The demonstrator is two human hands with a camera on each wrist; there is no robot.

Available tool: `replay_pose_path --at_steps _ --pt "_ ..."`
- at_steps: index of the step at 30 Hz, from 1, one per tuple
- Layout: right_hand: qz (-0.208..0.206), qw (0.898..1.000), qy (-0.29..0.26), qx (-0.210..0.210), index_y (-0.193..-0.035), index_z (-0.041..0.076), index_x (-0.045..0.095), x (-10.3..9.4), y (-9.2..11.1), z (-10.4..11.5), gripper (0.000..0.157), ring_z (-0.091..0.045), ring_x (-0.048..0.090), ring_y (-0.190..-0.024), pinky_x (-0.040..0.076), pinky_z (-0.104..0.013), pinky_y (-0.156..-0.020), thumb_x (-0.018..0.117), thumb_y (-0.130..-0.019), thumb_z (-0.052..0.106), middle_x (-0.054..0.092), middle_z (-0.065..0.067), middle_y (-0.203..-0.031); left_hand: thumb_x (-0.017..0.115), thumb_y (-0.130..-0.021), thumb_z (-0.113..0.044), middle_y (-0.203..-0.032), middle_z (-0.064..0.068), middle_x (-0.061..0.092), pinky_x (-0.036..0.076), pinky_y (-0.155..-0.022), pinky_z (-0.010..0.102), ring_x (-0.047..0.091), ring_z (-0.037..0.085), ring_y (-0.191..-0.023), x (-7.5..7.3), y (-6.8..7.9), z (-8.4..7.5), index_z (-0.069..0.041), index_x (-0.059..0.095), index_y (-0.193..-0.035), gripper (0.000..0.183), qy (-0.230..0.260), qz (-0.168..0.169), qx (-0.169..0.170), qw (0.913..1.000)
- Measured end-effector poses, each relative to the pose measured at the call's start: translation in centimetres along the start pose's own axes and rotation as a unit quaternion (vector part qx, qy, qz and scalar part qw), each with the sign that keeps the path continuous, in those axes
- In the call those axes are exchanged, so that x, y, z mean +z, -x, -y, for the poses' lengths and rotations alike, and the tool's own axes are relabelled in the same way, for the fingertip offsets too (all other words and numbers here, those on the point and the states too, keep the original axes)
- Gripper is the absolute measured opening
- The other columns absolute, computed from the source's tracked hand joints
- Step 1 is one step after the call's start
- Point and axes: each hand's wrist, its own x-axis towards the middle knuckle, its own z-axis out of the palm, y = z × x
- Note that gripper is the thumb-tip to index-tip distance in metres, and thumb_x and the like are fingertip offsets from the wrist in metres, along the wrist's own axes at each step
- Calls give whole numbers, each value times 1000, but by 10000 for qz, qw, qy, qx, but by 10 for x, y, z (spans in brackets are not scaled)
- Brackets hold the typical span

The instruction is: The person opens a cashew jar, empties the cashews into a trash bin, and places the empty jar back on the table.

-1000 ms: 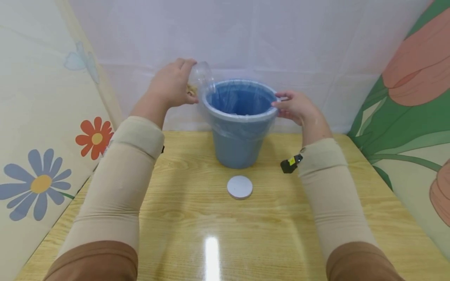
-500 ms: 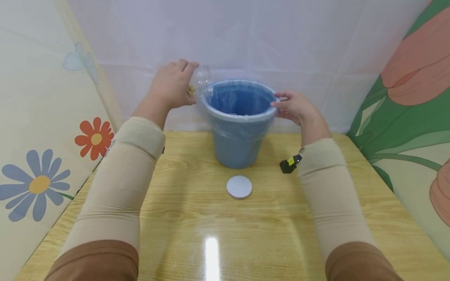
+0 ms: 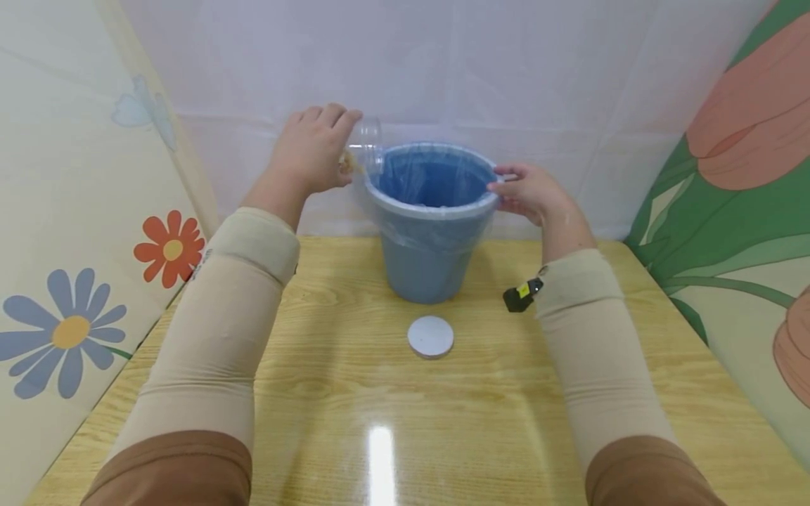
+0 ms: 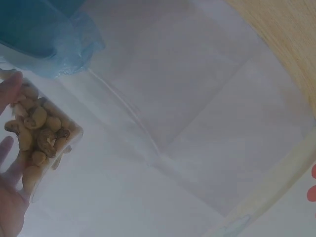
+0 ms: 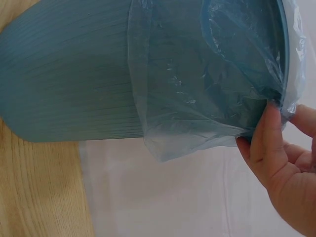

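Note:
My left hand [image 3: 313, 149] grips a clear jar [image 3: 372, 140] tipped on its side, its far end at the left rim of the blue bin [image 3: 427, 263]. Tan, curved pieces that look like cashews [image 4: 39, 126] lie heaped inside the jar, close to my palm. A thin clear plastic bag [image 5: 185, 98] lines the bin and folds down over its outside. On the opposite side, my right hand [image 3: 528, 193] pinches the bin's rim and the bag between thumb and fingers. The bin stands upright, and its bottom is hidden from view.
A round white lid [image 3: 431, 336] lies on the wood-grain table [image 3: 354, 393] in front of the bin. Close behind hangs a white cloth backdrop [image 3: 538, 84]. Flower-painted panels [image 3: 69, 211] flank the table on both sides.
My left hand has turned the jar a little and shifted slightly to the right, so the jar lies more level beside the rim. My right hand and the bin stay in place.

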Motion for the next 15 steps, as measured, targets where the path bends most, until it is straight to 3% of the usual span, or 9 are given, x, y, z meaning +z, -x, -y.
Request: replay_pose_path --at_steps 15 --pt "-78 9999 70 1 -141 13 35 2 -1 0 59 -17 55 -95 48 -29 -90 60 -87 10 43 -12 -132 71 -75 -33 -143 18 27 20 -105 56 27 43 -127 -2 -2 -4 -11 12 -146 95 -272 130 97 9995"
